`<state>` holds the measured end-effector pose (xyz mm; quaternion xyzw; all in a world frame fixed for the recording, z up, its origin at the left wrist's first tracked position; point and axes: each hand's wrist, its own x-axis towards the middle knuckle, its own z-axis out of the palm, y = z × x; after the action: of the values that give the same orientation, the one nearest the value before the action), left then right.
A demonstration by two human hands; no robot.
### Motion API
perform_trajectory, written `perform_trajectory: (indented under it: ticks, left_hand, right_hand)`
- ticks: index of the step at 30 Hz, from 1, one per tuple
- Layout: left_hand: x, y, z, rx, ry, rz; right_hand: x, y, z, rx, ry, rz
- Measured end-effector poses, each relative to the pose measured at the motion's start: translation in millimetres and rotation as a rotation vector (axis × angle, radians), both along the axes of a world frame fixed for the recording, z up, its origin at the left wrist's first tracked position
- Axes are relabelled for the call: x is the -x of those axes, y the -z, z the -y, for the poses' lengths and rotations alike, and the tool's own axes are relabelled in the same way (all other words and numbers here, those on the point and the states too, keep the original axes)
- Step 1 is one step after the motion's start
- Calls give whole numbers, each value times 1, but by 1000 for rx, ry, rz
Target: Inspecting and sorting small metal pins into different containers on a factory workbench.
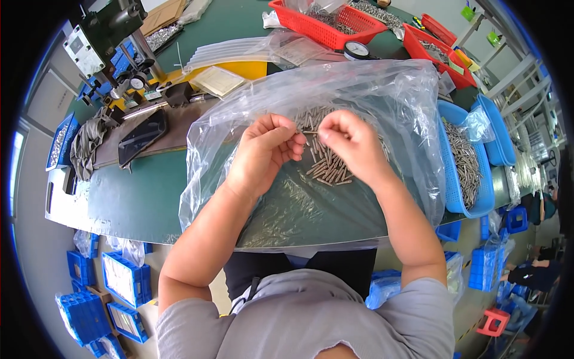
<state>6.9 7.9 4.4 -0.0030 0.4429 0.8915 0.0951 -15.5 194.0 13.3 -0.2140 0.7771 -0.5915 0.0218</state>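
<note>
Between my two hands a thin metal pin (310, 132) lies level, one end pinched by each. My left hand (269, 143) closes thumb and forefinger on its left end, the other fingers curled. Fingertips of my right hand (350, 140) grip the right end. Just beneath, a pile of small metal pins (329, 167) is spread on a clear plastic sheet or bag (263, 221), which covers the middle of the green table. My right hand hides part of the pile.
A blue basket (472, 206) full of metal parts stands at the right. Red baskets (335, 40) sit at the back. To the left are a black phone (143, 136), a grey rag (88, 143) and a gauge stand (140, 51). A dial gauge (357, 50) lies behind the sheet.
</note>
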Motion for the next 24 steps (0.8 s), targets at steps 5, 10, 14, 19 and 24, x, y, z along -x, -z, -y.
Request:
perform_trajectory:
  ticks: [5,10,14,19,24]
  left_hand:
    - [0,5,-1,-45,160,50]
    - [0,5,-3,-22,203,39]
    - [0,5,-4,-34,216,34]
    - [-1,5,-3,-49,224,18]
    - [-3,6,-5,-49,216,12]
  right_hand:
    - [0,-9,-10,318,-100,314]
    - [-1,-7,-4,321,-142,286]
    - [-1,-6,-7,336,-154,345]
    - [-4,-7,-1,347,-153,378]
    - [-4,-5,0,345,-209,410]
